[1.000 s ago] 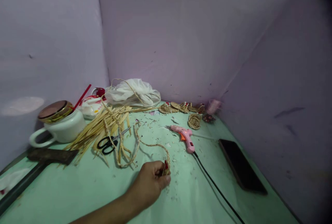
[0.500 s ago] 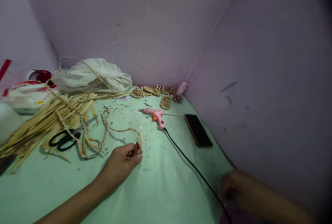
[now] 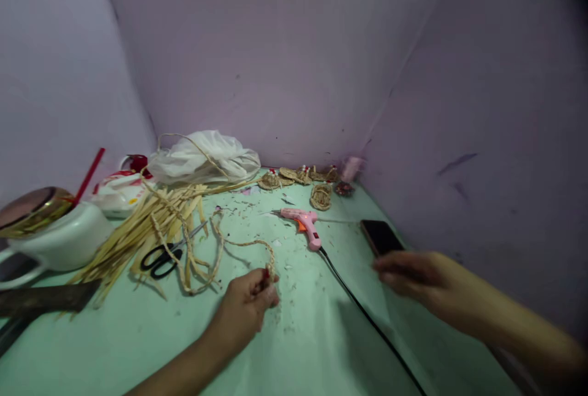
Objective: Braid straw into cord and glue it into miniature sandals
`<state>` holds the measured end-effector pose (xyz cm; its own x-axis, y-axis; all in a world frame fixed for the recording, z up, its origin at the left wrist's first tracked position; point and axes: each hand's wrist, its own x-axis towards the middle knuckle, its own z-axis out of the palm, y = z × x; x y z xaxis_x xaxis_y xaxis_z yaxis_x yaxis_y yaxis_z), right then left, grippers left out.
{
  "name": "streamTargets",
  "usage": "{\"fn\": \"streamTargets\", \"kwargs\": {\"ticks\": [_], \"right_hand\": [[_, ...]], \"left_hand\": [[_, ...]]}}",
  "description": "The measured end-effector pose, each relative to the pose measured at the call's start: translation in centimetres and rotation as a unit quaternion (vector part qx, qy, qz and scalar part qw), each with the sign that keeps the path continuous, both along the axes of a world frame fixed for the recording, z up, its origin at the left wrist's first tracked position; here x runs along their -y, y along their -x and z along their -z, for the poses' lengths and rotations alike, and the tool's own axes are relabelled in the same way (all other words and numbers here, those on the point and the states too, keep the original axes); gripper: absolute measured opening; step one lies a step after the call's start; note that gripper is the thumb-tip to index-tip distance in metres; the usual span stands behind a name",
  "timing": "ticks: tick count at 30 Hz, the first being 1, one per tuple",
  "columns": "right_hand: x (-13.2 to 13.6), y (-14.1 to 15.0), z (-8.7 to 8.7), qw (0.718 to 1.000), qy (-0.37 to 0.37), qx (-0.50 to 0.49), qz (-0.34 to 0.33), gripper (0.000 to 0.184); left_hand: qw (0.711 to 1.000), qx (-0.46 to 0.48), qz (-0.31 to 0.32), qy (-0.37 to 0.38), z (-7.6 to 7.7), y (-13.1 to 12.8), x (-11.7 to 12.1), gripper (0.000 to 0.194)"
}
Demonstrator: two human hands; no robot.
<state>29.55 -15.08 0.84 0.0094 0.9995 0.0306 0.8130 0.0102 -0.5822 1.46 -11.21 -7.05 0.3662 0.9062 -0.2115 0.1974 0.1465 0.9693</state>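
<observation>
The braided cord [image 3: 271, 256] lies on the green tabletop [image 3: 294, 347], its near end pinched in the fingers of the left hand [image 3: 243, 304] beside a small red piece, and its slack loops back over the scissors [image 3: 168, 258]. This looks like a holding step — the left steadies the end while the blurred right hand [image 3: 411, 270] hovers by the phone [image 3: 380, 238], whether grasping anything I cannot tell — and handling the cord further calls for a firm pinch, well away from the glue gun's [image 3: 305, 220] nozzle.
</observation>
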Motion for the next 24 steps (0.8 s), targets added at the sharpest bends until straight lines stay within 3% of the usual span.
{"fn": "streamTargets", "kwargs": {"ticks": [3,6,10,15,18,20,24], "right_hand": [[-6.5,4.2,0.6,0.997,0.056,0.016,0.048,0.028],[-10.5,6.8,3.1,0.993,0.088,0.001,0.076,0.029],[-12.6,7.5,5.7,0.985,0.120,-0.063,0.109,0.019],[-11.4,7.6,5.3,0.952,0.162,-0.243,0.096,0.009],[-9.0,7.7,4.4,0.927,0.142,-0.342,0.068,0.024],[-6.9,7.6,4.4,0.892,0.111,-0.438,0.033,0.036],[-3.1,6.7,5.8,0.887,0.093,-0.451,0.025,0.037]], "left_hand": [[0.994,-0.054,-0.004,-0.092,0.0,0.4,0.4,0.016],[0.981,-0.098,0.009,-0.166,-0.3,0.9,0.5,0.018],[0.993,-0.061,0.012,-0.104,-0.1,1.2,0.1,0.023],[1.000,-0.004,-0.009,0.016,0.5,1.1,-0.7,0.031],[1.000,0.009,-0.007,0.019,0.6,1.1,-0.8,0.030],[1.000,0.008,0.000,0.020,0.6,1.2,-0.9,0.029],[0.999,-0.005,-0.003,0.040,0.4,1.3,-1.0,0.028]]}}
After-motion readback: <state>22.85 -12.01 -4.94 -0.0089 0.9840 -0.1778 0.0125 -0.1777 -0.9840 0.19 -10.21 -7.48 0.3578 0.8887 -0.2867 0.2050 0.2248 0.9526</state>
